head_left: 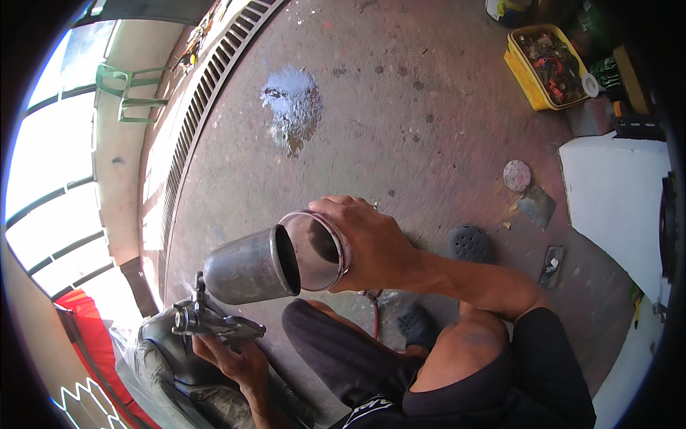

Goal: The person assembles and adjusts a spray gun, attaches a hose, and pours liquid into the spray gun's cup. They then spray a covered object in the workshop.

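My left hand (239,363) is closed around the handle of a metal spray gun (214,325). The gun's grey paint cup (243,270) tilts over to the right, its dark mouth uncovered. Facing that mouth is a see-through plastic cup (299,266), also tipped on its side. My right hand (368,239) wraps around it from the far right. The rims overlap in view; whether they touch, I cannot tell. Inside the plastic cup a dark patch shows. No flow of liquid between the cups is visible.
A bluish-grey paint spill (296,107) lies on the concrete floor ahead. A yellow tub (516,75) of small parts stands far right. A white panel (614,193) is at right. A metal drain grate (204,100) runs along the left, near a green chair (128,89). A dark clog (470,243) is near my knees.
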The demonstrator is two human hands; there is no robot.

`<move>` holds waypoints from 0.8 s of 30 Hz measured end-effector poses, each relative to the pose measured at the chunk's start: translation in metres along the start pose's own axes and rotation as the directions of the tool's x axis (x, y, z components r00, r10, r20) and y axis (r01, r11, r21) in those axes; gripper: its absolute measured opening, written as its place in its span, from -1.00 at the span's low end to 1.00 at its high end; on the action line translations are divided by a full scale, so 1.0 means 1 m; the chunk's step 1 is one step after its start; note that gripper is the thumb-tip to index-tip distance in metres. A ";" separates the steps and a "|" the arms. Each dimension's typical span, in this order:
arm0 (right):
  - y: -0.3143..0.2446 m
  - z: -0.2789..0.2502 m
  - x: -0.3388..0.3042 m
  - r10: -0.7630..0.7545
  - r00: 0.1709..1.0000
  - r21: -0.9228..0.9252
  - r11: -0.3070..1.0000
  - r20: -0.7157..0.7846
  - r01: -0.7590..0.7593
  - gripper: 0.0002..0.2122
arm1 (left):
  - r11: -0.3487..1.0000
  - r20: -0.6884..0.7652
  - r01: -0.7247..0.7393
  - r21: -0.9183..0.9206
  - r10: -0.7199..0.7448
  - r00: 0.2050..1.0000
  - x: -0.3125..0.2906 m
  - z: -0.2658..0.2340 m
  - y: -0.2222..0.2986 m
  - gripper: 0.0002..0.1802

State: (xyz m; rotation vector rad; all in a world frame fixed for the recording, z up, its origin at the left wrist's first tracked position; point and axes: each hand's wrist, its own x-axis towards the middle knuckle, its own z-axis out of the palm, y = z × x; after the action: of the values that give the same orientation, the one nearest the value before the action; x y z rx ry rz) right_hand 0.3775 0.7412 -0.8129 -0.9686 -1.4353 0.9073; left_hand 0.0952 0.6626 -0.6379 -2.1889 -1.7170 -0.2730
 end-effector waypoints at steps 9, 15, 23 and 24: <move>0.027 -0.066 -0.048 0.123 0.991 0.015 0.992 -0.059 -0.122 0.10 | 0.565 0.380 0.409 -0.717 -0.175 0.908 0.084 0.115 0.041 -0.05; 0.031 -0.109 -0.092 0.135 0.982 -0.045 0.989 -0.132 -0.142 0.17 | 0.631 0.478 0.320 -0.706 0.092 0.874 0.157 0.264 0.130 -0.05; 0.026 -0.125 -0.127 0.268 0.945 0.070 0.963 -0.188 -0.260 0.18 | 0.466 0.317 0.092 -0.880 0.430 0.845 0.196 0.381 0.271 -0.05; 0.027 -0.126 -0.131 0.292 0.935 0.096 0.956 -0.202 -0.278 0.19 | 0.462 0.278 0.041 -0.886 0.457 0.845 0.196 0.387 0.286 -0.04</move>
State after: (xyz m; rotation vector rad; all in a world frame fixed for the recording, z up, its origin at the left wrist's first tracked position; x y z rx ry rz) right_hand 0.5094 0.6302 -0.8756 -1.2081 -1.0920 1.0200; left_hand 0.3968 0.9278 -0.9675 -3.4861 -1.6670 -0.7246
